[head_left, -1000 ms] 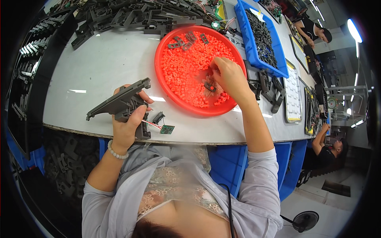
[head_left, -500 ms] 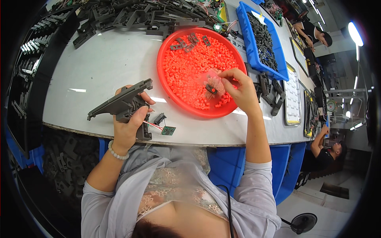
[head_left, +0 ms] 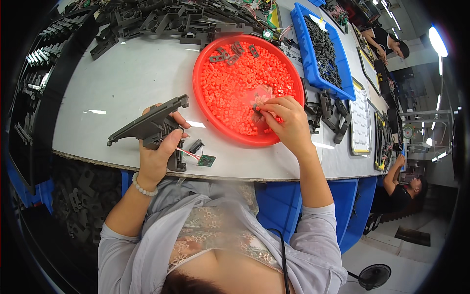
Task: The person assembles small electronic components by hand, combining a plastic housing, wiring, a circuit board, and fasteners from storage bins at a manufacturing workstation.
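My left hand [head_left: 159, 152] is wrapped round a dark grey plastic housing [head_left: 149, 121], long and angled, held above the table's front edge. Red and white wires run from near that hand to a small green circuit board [head_left: 206, 160], beside a small black part [head_left: 196, 146]. Over the round red tray [head_left: 199, 105], my right hand [head_left: 289, 122] has thumb and fingertips closed on a small dark part [head_left: 255, 106], partly hidden, with a red bit on it. Many small red plastic pieces [head_left: 225, 83] fill the tray, and several dark clips [head_left: 234, 53] lie at its far side.
Dark plastic housings [head_left: 171, 22] are heaped along the far side. A blue bin [head_left: 298, 41] of small black parts stands right of the tray, with loose dark parts [head_left: 335, 115] nearby. Black racks [head_left: 44, 88] stand at left. Two people are farther off at right.
My right hand has come down and left, its fingertips now on the small dark part that lay in the tray. My left hand and the housing have stayed nearly still.
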Demonstrator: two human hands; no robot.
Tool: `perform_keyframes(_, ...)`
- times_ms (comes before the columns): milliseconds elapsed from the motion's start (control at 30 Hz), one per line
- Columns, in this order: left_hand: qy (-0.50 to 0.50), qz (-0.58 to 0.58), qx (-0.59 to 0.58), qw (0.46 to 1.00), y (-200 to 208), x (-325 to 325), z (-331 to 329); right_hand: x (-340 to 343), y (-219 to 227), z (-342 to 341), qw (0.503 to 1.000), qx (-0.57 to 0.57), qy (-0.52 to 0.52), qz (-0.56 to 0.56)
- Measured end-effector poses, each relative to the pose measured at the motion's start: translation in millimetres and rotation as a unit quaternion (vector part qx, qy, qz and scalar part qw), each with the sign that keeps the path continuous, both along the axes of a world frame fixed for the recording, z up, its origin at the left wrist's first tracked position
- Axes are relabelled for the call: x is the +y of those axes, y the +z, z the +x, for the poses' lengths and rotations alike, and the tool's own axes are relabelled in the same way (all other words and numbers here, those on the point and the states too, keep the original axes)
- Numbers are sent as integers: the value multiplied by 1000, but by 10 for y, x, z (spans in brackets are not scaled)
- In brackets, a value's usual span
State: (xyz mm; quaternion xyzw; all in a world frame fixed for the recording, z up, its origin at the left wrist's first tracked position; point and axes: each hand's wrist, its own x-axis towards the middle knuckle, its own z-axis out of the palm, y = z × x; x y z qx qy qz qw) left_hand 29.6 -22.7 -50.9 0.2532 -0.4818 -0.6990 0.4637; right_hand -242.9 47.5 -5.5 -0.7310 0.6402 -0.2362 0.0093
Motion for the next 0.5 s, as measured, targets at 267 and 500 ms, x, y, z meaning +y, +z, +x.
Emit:
perform_keyframes(267,-1,-5,-1,1000,12,-5,-12,39,-62,-1,1000,17,-11,13)
perform_keyframes(500,11,-4,9,1000,34,-28,27,-26,-85,48,1000,-12,-16,12)
